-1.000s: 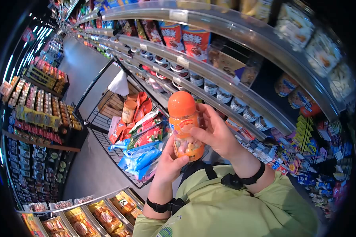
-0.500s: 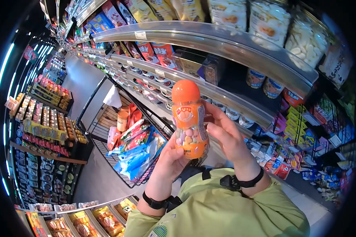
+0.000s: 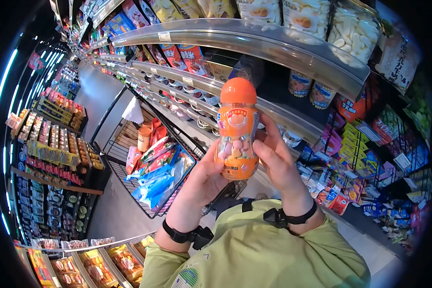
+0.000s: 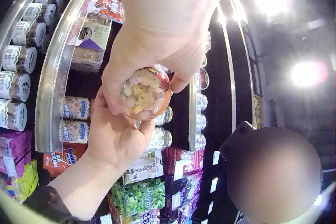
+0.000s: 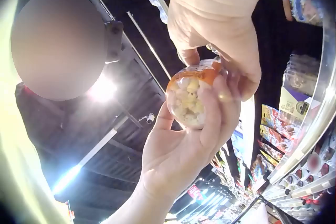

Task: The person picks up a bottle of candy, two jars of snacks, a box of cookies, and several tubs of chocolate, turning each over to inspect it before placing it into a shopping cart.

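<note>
- Clock = head view, centred on the bottle; 12 is top.
- Changed: right hand was across the label 1 s ago; now its thumb is at the 4 o'clock edge. Front print is uncovered.
- Changed: orange-capped bottle leaned a bit toward 11; now near straight, cap at 12. It also sits higher in view than in the two earlier frames.
- Upshot, my read: label and candies can now be looked over together, nothing in front of them. Print too small to read fully.
- Grip: left hand is clamped on the lower bottle from 7–8 o'clock. Right hand is clamped on it too, fingers round the back from 3–4. Both wrist views show hands wrapped around the base end. How hard each squeezes: can't tell.
- Bottle is up in both hands, in front of the shelf rail, touching neither shelf nor cart.
- Cart is at 8–9 o'clock, blue packets in it at 8. It's a bit further left in view than 1 s ago; could be just head motion.
- Canisters on the shelf at 2.
</note>
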Tool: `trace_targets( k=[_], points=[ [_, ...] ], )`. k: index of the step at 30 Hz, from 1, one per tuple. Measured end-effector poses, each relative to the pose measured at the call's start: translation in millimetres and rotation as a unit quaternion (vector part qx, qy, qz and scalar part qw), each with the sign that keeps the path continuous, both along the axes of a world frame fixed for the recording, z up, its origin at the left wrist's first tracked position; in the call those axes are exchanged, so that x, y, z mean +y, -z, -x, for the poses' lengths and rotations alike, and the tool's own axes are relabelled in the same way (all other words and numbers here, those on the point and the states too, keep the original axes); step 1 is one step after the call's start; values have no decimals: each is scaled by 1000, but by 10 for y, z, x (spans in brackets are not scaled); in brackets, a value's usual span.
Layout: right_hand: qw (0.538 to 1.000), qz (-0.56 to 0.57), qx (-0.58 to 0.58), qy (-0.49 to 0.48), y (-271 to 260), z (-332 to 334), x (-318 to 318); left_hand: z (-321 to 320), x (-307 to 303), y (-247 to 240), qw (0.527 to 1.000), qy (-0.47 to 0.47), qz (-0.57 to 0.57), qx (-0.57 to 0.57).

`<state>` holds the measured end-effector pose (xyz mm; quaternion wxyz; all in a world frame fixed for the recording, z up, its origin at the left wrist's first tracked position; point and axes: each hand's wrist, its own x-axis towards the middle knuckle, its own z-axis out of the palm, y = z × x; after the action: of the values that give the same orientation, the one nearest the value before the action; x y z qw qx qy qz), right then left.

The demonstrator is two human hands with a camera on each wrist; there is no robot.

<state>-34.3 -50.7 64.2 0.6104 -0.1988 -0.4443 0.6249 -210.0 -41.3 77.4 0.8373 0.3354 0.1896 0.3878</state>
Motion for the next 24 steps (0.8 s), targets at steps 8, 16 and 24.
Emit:
trace_targets(
  k=[8, 16, 24],
  points=[
    [998, -3, 27, 59, -131, 32, 23, -95, 4, -100, 1000, 20, 6, -23],
    [998, 49, 22, 42, -12, 85, -52, -70, -179, 30, 997, 4, 41, -63],
    [994, 68, 64, 51, 19, 96, -129, -103, -275, 29, 998, -1, 33, -53]
  ],
)
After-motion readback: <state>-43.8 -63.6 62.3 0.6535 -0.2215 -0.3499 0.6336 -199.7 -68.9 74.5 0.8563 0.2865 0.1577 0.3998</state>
